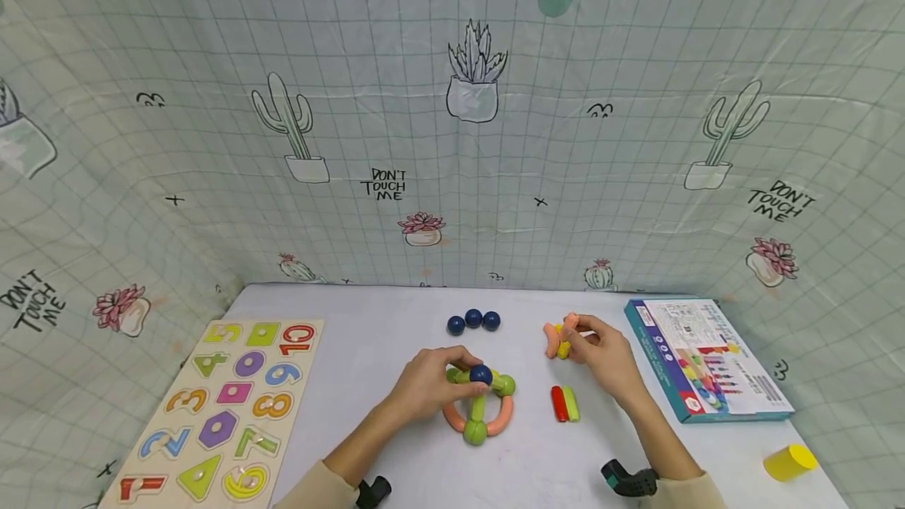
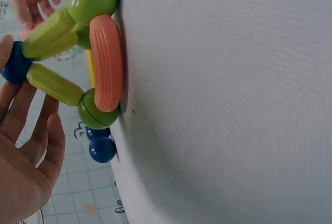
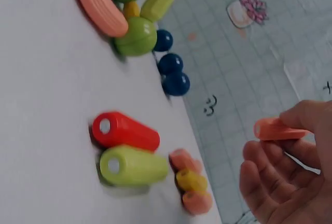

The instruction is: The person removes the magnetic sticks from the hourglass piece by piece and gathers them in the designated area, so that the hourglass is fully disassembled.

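My left hand (image 1: 427, 383) pinches a dark blue ball (image 1: 481, 375) between thumb and fingers. That ball tops a pyramid of green rods (image 2: 54, 84), whose lower ends meet green balls (image 1: 477, 432). Curved coral rods (image 1: 501, 416) link these balls at the base, on the white table. With thumb and fingers, my right hand (image 1: 606, 356) holds a coral rod (image 3: 280, 129), raised off the table. Close by lie a yellow piece (image 3: 192, 181) and coral pieces (image 3: 197, 202) in a row. A red rod (image 1: 559, 404) and a green rod (image 1: 572, 404) lie side by side nearer me.
Three dark blue balls (image 1: 474, 318) sit behind the pyramid. A wooden number puzzle board (image 1: 297, 399) occupies the left side. At the right lie a flat printed box (image 1: 707, 360) and a yellow cylinder (image 1: 789, 463). A patterned cloth (image 1: 537, 140) hangs behind the table.
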A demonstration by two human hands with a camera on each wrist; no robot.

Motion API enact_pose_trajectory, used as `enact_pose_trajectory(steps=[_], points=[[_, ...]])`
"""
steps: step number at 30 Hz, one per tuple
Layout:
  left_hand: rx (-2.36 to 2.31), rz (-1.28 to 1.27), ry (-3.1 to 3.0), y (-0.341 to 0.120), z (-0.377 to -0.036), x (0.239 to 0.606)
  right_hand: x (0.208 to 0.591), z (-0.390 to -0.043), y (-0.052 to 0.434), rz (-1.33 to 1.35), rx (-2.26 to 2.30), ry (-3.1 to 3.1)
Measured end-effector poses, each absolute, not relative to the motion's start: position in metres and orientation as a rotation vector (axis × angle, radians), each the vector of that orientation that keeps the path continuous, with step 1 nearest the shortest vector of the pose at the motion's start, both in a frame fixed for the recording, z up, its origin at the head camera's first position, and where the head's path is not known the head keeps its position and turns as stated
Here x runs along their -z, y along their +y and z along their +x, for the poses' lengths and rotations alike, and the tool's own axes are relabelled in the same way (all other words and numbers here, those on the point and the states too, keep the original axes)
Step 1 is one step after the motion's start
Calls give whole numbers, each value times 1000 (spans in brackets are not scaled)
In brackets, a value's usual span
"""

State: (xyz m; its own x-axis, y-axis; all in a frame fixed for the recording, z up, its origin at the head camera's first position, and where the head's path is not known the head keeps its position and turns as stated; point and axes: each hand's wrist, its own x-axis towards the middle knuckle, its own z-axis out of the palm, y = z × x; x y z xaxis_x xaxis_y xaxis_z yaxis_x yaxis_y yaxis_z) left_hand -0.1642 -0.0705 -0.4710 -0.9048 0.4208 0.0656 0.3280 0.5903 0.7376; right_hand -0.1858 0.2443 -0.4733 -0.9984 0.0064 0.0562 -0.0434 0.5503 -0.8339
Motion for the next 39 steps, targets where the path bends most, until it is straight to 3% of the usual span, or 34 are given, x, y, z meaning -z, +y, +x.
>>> enact_pose_trajectory(steps=[16,39], points=[[-1239,641,2688,-72,-164,470,478,-166,291,256,-1493,-3176],[-1238,664,2698,-71,-164,473,486,-161,288,311,-1655,-3196]])
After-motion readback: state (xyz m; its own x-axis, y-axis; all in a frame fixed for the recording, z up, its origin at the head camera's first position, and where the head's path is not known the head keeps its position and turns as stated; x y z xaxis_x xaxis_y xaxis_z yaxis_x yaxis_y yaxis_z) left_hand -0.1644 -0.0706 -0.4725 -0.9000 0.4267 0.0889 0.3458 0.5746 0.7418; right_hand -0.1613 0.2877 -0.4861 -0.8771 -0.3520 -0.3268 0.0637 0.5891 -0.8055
